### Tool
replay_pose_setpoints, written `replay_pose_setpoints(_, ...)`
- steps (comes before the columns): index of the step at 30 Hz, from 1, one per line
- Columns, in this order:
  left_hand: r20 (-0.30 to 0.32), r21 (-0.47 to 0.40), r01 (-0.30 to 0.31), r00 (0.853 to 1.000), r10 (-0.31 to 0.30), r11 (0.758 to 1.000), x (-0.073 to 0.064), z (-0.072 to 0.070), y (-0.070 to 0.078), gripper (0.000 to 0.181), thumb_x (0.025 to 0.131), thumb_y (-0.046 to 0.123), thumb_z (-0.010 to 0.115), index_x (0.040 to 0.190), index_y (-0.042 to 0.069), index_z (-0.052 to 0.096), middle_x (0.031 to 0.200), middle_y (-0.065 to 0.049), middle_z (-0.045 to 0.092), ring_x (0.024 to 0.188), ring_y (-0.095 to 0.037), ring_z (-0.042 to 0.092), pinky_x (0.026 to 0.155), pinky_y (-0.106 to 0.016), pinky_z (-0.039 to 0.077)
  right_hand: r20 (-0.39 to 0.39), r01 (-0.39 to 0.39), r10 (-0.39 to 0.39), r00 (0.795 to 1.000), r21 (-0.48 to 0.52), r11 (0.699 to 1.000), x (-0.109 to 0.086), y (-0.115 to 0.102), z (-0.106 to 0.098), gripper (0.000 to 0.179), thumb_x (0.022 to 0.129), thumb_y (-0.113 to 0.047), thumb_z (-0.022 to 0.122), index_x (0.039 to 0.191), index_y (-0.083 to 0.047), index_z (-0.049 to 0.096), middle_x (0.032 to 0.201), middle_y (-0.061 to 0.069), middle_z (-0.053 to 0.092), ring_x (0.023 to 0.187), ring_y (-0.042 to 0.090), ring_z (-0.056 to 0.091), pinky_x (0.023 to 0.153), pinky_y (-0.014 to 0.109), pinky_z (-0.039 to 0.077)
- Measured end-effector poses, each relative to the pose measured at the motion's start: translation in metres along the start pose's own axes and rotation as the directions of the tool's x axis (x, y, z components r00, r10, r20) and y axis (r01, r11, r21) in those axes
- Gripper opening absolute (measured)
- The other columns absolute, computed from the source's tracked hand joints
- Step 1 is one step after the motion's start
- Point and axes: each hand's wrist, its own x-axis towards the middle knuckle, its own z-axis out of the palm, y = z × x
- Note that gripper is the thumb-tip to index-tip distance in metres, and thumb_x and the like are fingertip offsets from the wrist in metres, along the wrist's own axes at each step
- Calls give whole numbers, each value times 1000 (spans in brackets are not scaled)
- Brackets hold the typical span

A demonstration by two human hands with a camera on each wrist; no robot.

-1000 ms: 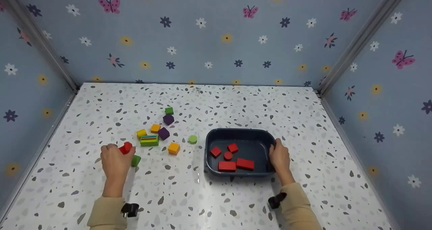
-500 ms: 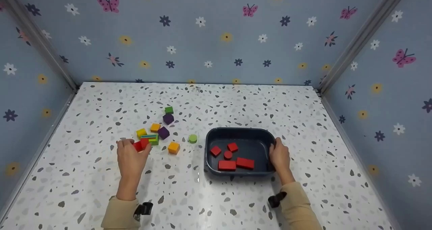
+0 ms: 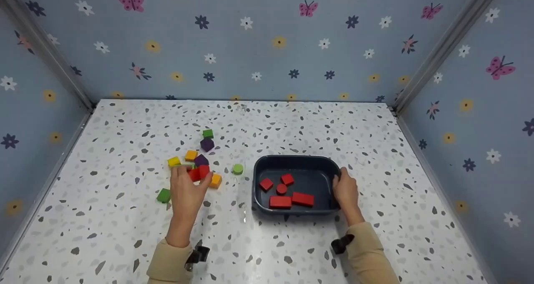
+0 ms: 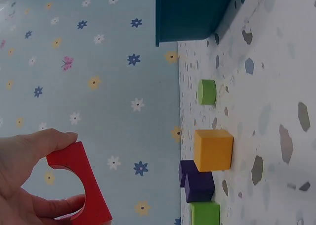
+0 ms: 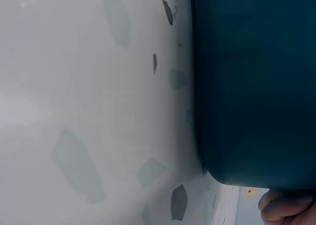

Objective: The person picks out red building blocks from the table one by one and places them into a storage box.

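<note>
My left hand [image 3: 187,194] pinches a red arch block [image 4: 89,183] between thumb and fingers; its curved cut-out faces the palm in the left wrist view. The hand is raised over the loose blocks, close to an orange cube [image 3: 215,181]. My right hand [image 3: 346,190] grips the right end wall of a dark blue rectangular tub [image 3: 297,212], thumb over the rim. Inside the tub lie several red blocks: two cubes, a short cylinder [image 3: 281,189] and two oblong bricks [image 3: 303,199]. The right wrist view shows mostly the tub's outer wall [image 5: 256,96] and some fingers.
Left of the tub stands a light green cylinder [image 3: 238,169]. Two purple blocks [image 3: 207,144], a green cube [image 3: 207,133], a yellow block [image 3: 174,162] and another orange block [image 3: 191,155] lie behind the left hand. A green block [image 3: 164,195] sits to its left. Patterned walls enclose the table.
My left hand has moved right with the red arch block, away from the green block at the left and over the others. The right hand stays on the tub.
</note>
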Motion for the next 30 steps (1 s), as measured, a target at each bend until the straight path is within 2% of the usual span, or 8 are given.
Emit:
replay_pose_setpoints(9,57,-35,-6,998,8,999,-8,19,24,50,74,23,70,107,-9,48,105,-20,44,100,-30,45,86,-40,43,12,-25,25,1000,5,1000,1,-1,-1,18,89,-11,45,103,1,48,91,25,59,77,36,59,60,46,44)
replay_pose_setpoints(19,26,-80,-100,994,102,992,-18,43,48,47,71,24,74,99,-5,51,98,-16,48,93,-28,49,80,-37,45,14,-30,30,999,-2,1000,1,0,0,20,89,-11,46,104,1,48,92,26,59,78,37,58,61,48,44)
replay_pose_setpoints(26,63,-112,-130,988,138,985,-24,58,61,49,70,27,74,99,-5,52,98,-15,48,90,-26,49,80,-35,45,-17,-9,9,1000,-6,1000,0,2,1,18,88,-11,47,102,1,48,88,26,59,75,38,58,58,48,43)
replay_pose_setpoints(30,83,-112,-171,980,180,979,-27,65,68,48,70,27,74,97,-5,52,97,-15,48,88,-26,48,77,-34,44,-25,4,-4,1000,-5,1000,0,0,1,19,88,-10,47,103,2,48,88,26,59,75,37,58,59,48,44)
